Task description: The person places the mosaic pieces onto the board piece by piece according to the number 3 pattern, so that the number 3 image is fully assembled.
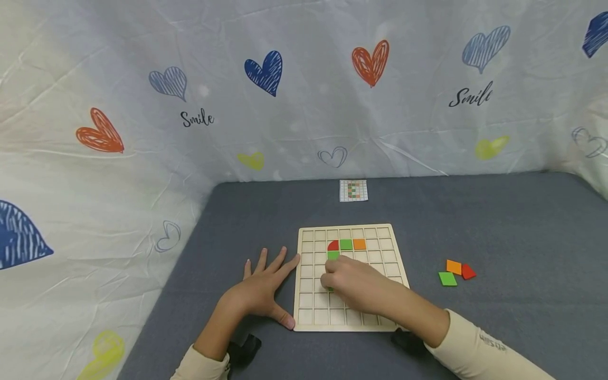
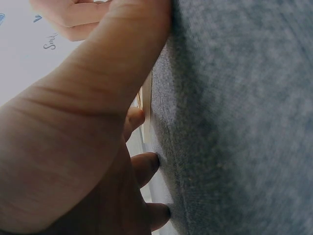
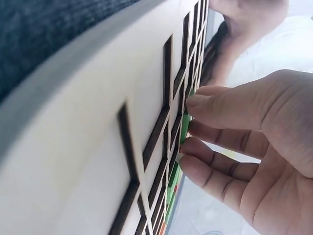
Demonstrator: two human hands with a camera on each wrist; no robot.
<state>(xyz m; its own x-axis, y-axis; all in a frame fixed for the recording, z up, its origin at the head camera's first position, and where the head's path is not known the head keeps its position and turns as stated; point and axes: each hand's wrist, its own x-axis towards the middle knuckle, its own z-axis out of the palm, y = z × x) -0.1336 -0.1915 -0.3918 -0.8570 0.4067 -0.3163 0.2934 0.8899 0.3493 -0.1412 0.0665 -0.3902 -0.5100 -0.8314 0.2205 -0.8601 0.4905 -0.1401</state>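
A wooden grid board point(image 1: 305, 319) lies flat on the table. My left hand point(image 1: 256, 290) is spread at its left side, with thumb and forefinger at the board's edge. Over the middle of the board, my right hand point(image 1: 358, 285) has its fingers bent and pinches a green tile point(image 3: 185, 126) at the grid cells. In the upper rows sit a red rounded tile point(image 1: 333, 245), a green square point(image 1: 345, 244), an orange square point(image 1: 359, 244) and another green tile point(image 1: 333, 255). The right hand hides several cells below these.
Right of the board lie a loose orange tile point(image 1: 453, 267), a green tile point(image 1: 447, 279) and a red tile point(image 1: 468, 272). A small printed pattern card point(image 1: 353, 196) lies at the table's back edge. A cloth with printed hearts point(image 1: 294, 126) hangs behind the dark grey table point(image 1: 247, 216).
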